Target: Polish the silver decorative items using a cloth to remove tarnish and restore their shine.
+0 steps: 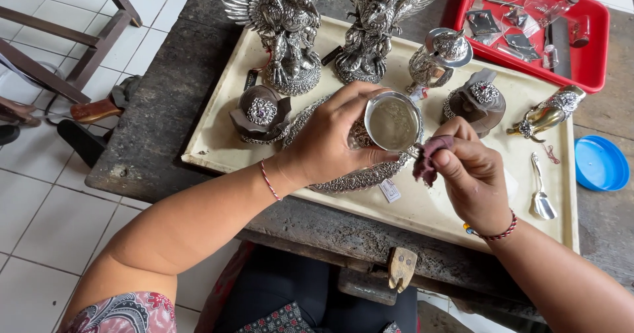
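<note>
Small silver cup [393, 123] and dark rag [428, 159], held above the tray

The cup is round and shiny, with a dull, cloudy inside; it is tipped so its open mouth faces up toward the camera, and fingers wrap its left side and lower rim. The rag is a small crumpled wad of dark purplish-brown cloth, pinched at the cup's lower right edge and touching the rim there, with a fold hanging down beneath.
</note>
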